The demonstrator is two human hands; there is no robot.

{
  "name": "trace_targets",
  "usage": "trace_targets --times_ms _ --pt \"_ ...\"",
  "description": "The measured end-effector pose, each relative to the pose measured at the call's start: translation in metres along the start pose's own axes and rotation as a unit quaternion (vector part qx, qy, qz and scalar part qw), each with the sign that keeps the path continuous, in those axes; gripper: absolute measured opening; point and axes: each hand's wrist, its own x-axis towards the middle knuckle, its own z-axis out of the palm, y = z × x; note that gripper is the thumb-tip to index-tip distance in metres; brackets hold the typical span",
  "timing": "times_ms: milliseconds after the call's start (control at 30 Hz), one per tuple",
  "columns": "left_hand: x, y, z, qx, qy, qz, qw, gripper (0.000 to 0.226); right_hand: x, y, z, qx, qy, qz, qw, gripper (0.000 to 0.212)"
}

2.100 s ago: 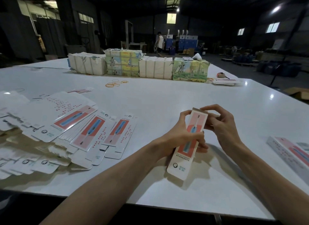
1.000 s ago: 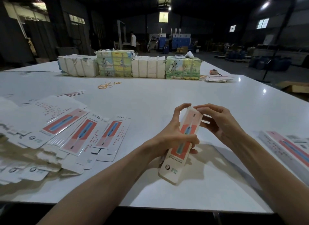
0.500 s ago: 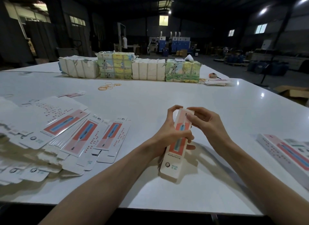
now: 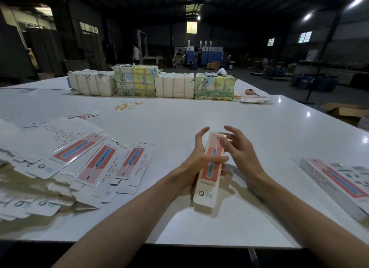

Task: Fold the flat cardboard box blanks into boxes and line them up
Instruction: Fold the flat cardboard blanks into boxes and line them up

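A long narrow box (image 4: 208, 180) with a red panel and a blue toothbrush picture stands tilted above the white table (image 4: 179, 118). My left hand (image 4: 201, 160) grips its middle, thumb across the front. My right hand (image 4: 237, 150) hovers at the box's far end, fingers spread and loosely bent, apparently touching the end flap. Flat box blanks (image 4: 83, 158) lie fanned in a heap at the left. Folded boxes (image 4: 339, 182) lie at the right edge.
Wrapped bundles (image 4: 151, 82) stand in a row across the far side of the table, with rubber bands (image 4: 127, 105) in front of them and a small stack of blanks (image 4: 253, 99) at far right. A person (image 4: 136, 53) stands in the dark hall beyond.
My right hand has let go of the box's far end and its fingers have spread. The left hand keeps its grip on the box, which has turned slightly more upright.
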Motion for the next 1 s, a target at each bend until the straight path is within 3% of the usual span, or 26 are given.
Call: trace_targets --times_ms 100,233,333,433,633,733,833,933,1000 --pt "0.002 0.002 0.001 -0.071 0.033 -0.009 0.997 0.093 0.002 0.006 0.0 -0.074 0.0 -0.009 0.997 0.045" --pt "-0.001 0.008 0.005 -0.19 0.07 -0.001 0.979 0.071 -0.008 0.005 0.003 -0.198 0.005 -0.059 0.978 0.024" --pt "-0.006 0.017 0.008 -0.252 0.066 0.002 0.966 0.071 -0.018 -0.012 0.009 -0.244 -0.048 -0.041 0.968 0.042" --pt "-0.007 0.019 0.012 -0.211 0.054 0.005 0.976 0.076 -0.019 -0.027 0.013 -0.331 -0.117 -0.013 0.936 0.057" --pt "-0.004 0.003 0.007 -0.097 -0.005 0.002 0.995 0.091 -0.031 -0.038 -0.019 -0.484 -0.062 -0.019 0.873 0.05" --pt "0.0 -0.005 0.001 -0.073 0.0 -0.021 0.997 0.074 -0.045 -0.036 -0.059 -0.546 -0.027 0.016 0.837 0.05" --pt "0.001 -0.006 -0.001 -0.043 -0.045 -0.004 0.998 0.055 -0.069 -0.028 -0.098 -0.6 -0.003 0.062 0.798 0.043" --pt "-0.002 -0.004 0.001 -0.024 -0.063 0.009 0.998 0.045 -0.091 -0.021 -0.131 -0.707 0.018 0.08 0.702 0.042" --pt "-0.004 -0.004 0.001 -0.014 -0.067 0.017 0.998 0.036 -0.1 -0.024 -0.146 -0.721 0.023 0.108 0.684 0.043"
